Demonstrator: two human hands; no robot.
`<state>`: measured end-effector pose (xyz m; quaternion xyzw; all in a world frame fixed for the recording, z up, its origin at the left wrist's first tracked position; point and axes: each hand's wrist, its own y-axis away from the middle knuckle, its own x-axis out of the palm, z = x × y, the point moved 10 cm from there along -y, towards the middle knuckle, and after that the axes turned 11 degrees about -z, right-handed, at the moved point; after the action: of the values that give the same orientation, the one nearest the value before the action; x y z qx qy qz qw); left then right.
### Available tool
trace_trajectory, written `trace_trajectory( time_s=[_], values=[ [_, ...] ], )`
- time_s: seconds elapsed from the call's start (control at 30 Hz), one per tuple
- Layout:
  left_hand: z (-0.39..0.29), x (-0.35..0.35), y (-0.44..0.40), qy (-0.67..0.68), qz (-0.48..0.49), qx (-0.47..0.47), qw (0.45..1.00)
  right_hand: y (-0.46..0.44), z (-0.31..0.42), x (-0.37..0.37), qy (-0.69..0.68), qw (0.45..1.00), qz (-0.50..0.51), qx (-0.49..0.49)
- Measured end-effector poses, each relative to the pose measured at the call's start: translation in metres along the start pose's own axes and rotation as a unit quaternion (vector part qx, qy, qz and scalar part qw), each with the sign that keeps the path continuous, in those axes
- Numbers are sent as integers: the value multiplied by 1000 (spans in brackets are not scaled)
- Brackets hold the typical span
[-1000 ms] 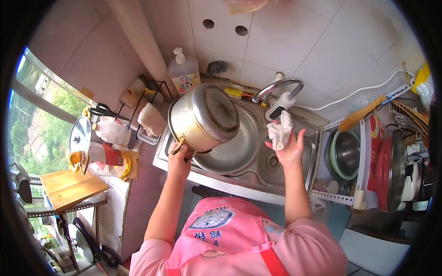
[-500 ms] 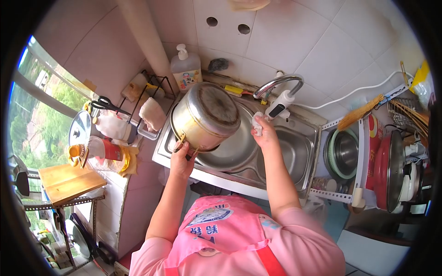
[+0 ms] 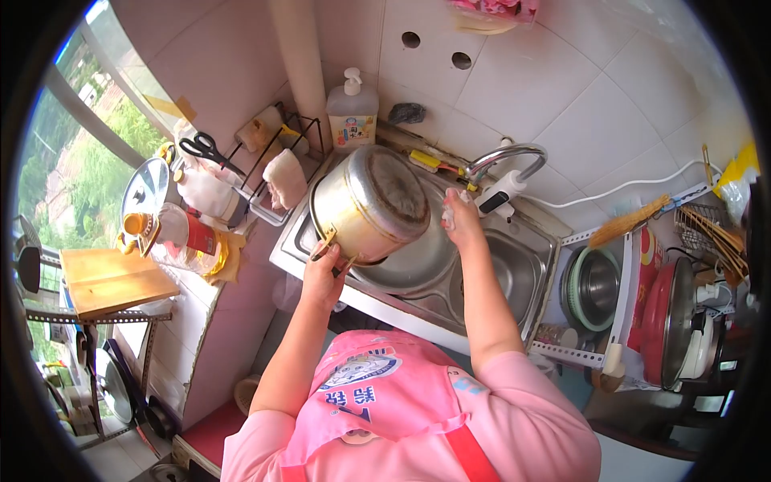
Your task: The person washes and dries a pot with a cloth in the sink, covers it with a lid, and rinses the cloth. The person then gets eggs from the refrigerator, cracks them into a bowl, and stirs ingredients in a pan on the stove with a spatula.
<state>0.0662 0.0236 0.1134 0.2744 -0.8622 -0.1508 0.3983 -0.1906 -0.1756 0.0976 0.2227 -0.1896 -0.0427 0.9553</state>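
A large metal pot [image 3: 365, 205] is tipped on its side over the left bowl of the steel sink [image 3: 418, 273], its scorched bottom facing right. My left hand [image 3: 321, 277] is closed round the pot's handle at the near side. My right hand [image 3: 463, 221] is raised to the right of the pot, apart from it, with its fingers closed on a crumpled whitish cloth [image 3: 447, 215]. Just beyond that hand is the curved chrome faucet [image 3: 514, 153] with a white body. Whether water runs from it I cannot tell.
A soap pump bottle [image 3: 352, 112] stands behind the pot. On the left are a wire rack [image 3: 277, 161] with a pale sponge-like cloth, scissors [image 3: 207, 150] and an oil bottle [image 3: 181, 233]. Stacked bowls [image 3: 596, 287] and a red pan [image 3: 662, 321] sit on the right shelf.
The whole view has shifted, with the sink area appearing slightly to the right. My left hand still grips the pot, and my right hand still holds the cloth near the faucet.
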Motion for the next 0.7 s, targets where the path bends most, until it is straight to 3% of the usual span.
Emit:
trace_trajectory(
  time_s=[0.23, 0.53, 0.67, 0.7],
  values=[
    [-10, -2, 8, 17, 4, 11, 1000, -10, 16, 20, 157, 985, -33, -69],
    [-10, -9, 9, 14, -18, 7, 1000, -15, 23, 26, 149, 978, -34, -144],
    [-21, 0, 16, -3, -28, 21, 999, -1, 25, 7, 128, 982, -35, -135],
    [-19, -5, 12, -11, -17, 30, 999, 1, 14, 1, 114, 989, 8, -91]
  ],
)
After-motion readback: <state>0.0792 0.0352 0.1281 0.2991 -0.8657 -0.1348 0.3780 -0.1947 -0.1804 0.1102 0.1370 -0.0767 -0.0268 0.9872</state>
